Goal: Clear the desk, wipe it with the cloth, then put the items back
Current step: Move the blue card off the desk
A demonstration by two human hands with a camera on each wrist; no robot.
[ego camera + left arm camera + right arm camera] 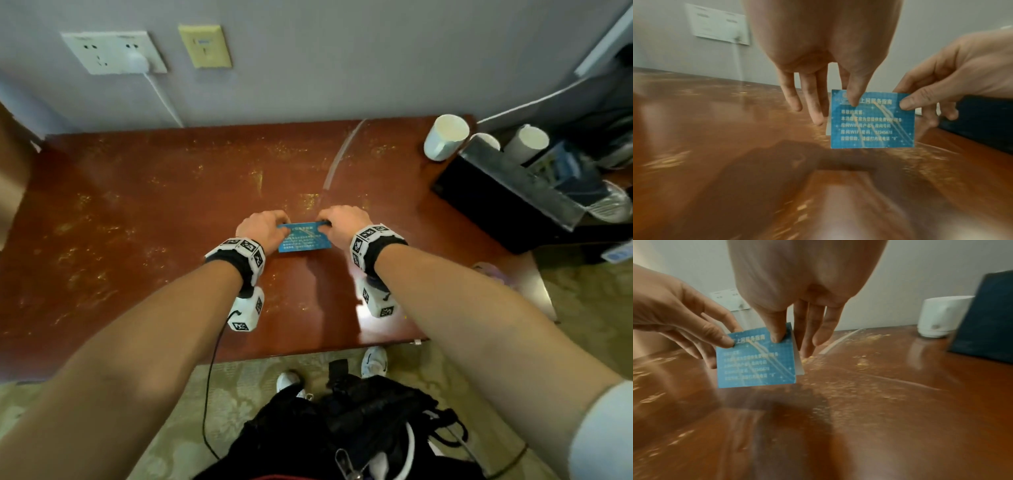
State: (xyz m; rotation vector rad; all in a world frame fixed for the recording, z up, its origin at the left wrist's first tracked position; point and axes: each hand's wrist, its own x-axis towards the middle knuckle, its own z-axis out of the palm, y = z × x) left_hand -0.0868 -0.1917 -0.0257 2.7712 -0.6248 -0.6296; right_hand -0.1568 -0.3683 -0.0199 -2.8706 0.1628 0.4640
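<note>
I hold the blue card [301, 238] by its top corners: left hand [261, 230] and right hand [344, 224] each pinch it between thumb and fingers, upright, its lower edge at or just above the table [137, 212]. I judge this the put-back step. Next move: seat the card, then release both pinches. The wrist views show a white rear flap; the head view alone shows the cups [445, 140] and dark tray [486, 205].

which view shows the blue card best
The left wrist view: the blue card faces the camera nearly square, its printed lines largest, pinched at the top corners by the left hand and right hand. The right wrist view shows it angled, text fainter. The head view shows it small between the hands.
</note>
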